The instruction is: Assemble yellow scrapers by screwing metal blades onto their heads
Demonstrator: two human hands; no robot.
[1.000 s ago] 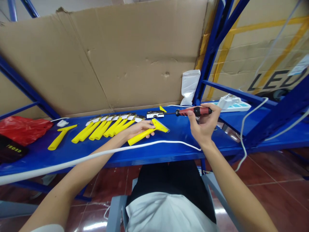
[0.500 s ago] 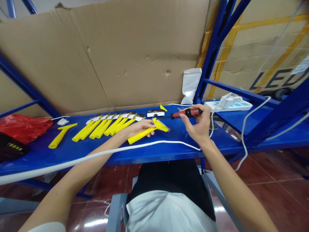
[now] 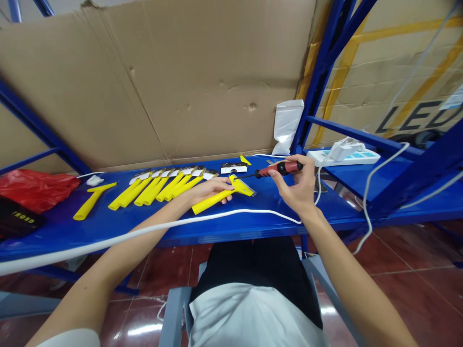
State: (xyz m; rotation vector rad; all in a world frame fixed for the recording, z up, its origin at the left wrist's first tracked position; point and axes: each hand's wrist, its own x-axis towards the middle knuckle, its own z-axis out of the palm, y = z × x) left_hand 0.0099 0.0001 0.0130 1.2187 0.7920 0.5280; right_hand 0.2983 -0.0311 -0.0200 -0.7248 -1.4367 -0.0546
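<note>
My left hand (image 3: 214, 189) is closed around a yellow scraper (image 3: 211, 201) at its neck, the wide head pointing right. In my right hand (image 3: 302, 187) is a screwdriver (image 3: 277, 169) with a red and black handle, held level. Its thin shaft points left and its tip meets the scraper's head near my left fingers; the exact contact is too small to make out. Left of my left hand lies a row of several yellow scrapers (image 3: 159, 189) with blades and white labels. Another yellow scraper (image 3: 92, 200) without a visible blade lies farther left.
Behind my hands sit a small white-and-black box (image 3: 233, 167) and a yellow piece (image 3: 245, 160). A white cable (image 3: 152, 230) crosses in front. A power strip (image 3: 347, 157) lies at right, a red plastic bag (image 3: 39, 189) at left. Cardboard (image 3: 202, 86) backs the blue shelf.
Both hands keep their holds on the scraper and the screwdriver, almost in place. The view has shifted very slightly.
</note>
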